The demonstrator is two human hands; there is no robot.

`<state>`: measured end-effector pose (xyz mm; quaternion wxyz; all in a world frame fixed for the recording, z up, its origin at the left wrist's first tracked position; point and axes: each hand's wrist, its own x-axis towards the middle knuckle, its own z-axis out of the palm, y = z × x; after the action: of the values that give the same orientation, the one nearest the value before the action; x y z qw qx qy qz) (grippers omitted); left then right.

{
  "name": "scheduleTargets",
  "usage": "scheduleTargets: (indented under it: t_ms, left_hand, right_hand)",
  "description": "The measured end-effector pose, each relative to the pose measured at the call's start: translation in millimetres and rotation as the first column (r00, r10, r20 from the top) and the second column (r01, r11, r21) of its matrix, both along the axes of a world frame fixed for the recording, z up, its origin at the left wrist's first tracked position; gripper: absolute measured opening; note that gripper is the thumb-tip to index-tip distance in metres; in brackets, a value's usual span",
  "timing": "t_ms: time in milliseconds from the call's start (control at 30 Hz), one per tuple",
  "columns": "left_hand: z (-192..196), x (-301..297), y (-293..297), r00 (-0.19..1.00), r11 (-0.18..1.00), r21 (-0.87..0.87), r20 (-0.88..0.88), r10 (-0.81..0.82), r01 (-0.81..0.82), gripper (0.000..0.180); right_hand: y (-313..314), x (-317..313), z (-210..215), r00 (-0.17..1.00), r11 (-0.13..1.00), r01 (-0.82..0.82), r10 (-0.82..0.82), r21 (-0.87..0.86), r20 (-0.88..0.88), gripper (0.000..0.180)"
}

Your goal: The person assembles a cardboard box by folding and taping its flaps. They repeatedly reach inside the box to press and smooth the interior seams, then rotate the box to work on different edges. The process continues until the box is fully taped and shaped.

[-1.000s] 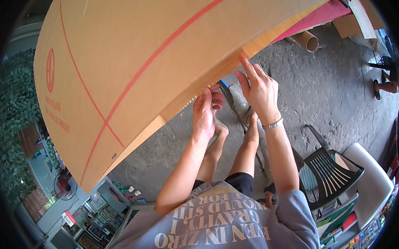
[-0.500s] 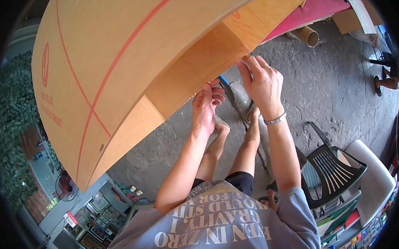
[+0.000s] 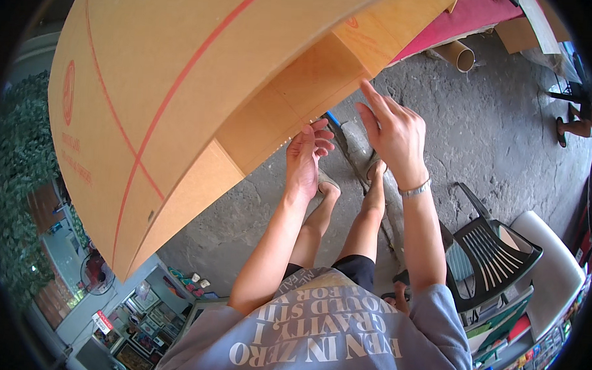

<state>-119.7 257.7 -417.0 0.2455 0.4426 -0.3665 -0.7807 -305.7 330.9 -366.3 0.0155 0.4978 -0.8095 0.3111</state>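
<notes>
A large tan panel (image 3: 201, 103) with red lines fills the upper left. Under its front edge opens a box-like recess with a brown inner wall (image 3: 313, 75). At the lower rim of that recess is my left hand (image 3: 303, 162), palm turned up. Its thumb and curled fingers close at the rim, and what they pinch, if anything, is hidden. Small white dots run along the rim beside it. Farther right, my right hand (image 3: 399, 136) holds nothing; its fingers are apart and the index finger points at the rim's right end.
A black slatted chair (image 3: 492, 257) stands at the right beside a pale rounded panel (image 3: 550, 272). A cardboard tube (image 3: 458, 55) lies on the grey concrete floor (image 3: 467, 132). A long pole (image 3: 359, 151) lies near my feet. Another person's leg (image 3: 577, 124) shows at far right.
My right hand has moved slightly right and down from the rim, and its pinched fingers have spread. My left hand has stayed at the rim.
</notes>
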Motion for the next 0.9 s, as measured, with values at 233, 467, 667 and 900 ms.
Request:
scheduleTargets:
  t_ms: [233,467,667,900]
  left_hand:
    - [47.2,22.6,12.9,0.948,0.956,-0.12,0.21,-0.238,0.266,0.041]
    - [225.7,136.6,36.7,0.771,0.723,-0.267,0.254,-0.585,0.637,0.024]
    - [339.1,240.4,-27.7,0.985,0.734,-0.658,0.137,-0.106,0.171,0.033]
    - [415.5,245.4,-136.1,0.97,0.336,-0.942,0.088,0.226,0.007,0.038]
  right_hand:
    - [64.0,24.3,-14.6,0.919,0.957,0.28,-0.29,0.077,0.268,0.019]
    - [173.2,80.4,-63.8,0.95,0.92,0.239,-0.288,0.312,0.122,0.018]
    - [287.3,163.0,-172.2,0.619,0.707,0.35,-0.667,0.614,0.415,0.031]
    - [314.8,202.0,-169.7,0.594,0.639,0.297,-0.705,0.709,0.387,0.043]
